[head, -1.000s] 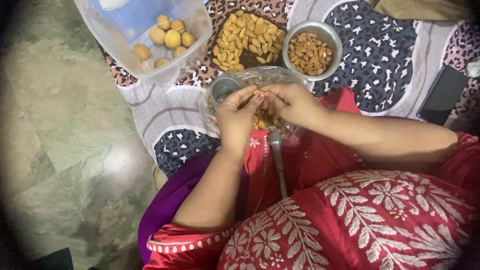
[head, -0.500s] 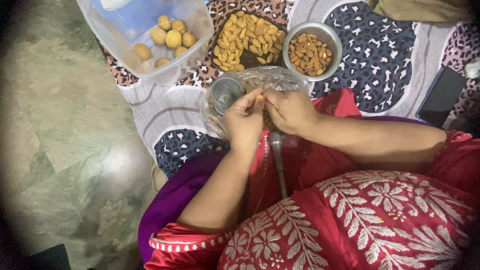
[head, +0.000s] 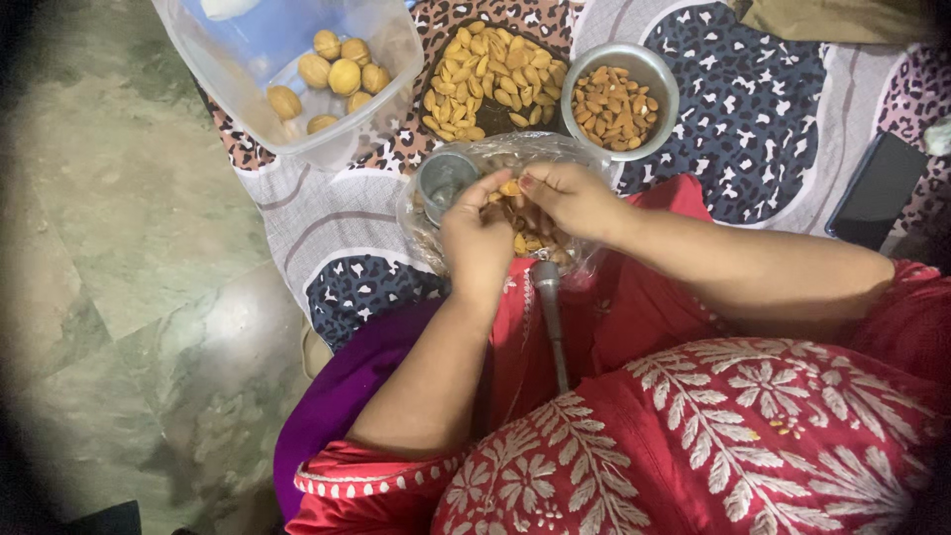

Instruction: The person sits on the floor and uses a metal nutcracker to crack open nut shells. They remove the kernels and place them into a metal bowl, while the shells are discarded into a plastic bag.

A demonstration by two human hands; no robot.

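2 hands meet just above the middle of the frame: the left hand (head: 477, 238) and the right hand (head: 567, 196) pinch 1 small tan almond (head: 508, 187) between their fingertips, both closed on it, over a clear plastic bag (head: 515, 151) of more almonds. Judging by its size, the almond is light and hard, smooth enough to slip, so a fingertip pinch at its 2 ends or along its edges looks the surest hold; its thin skin would likely give way to a nail while the kernel stays stiff. It shows as a pale orange-tan sliver, mostly hidden by the fingers.

Just left of the left hand stands a small steel cup (head: 443, 176), touching the bag. Below the hands a grey metal handle (head: 551, 317) runs down across the red embroidered clothing (head: 713, 436). Above, a dark tray (head: 492, 111) holds pale peeled almonds (head: 490, 69), and beside it to the right a steel bowl (head: 662, 79) holds brown almonds (head: 614, 107). In the upper left a clear plastic tub (head: 386, 40) holds round yellow-brown balls (head: 342, 74). All rest on a patterned cloth (head: 753, 109); a dark phone (head: 878, 188) lies at the right edge.
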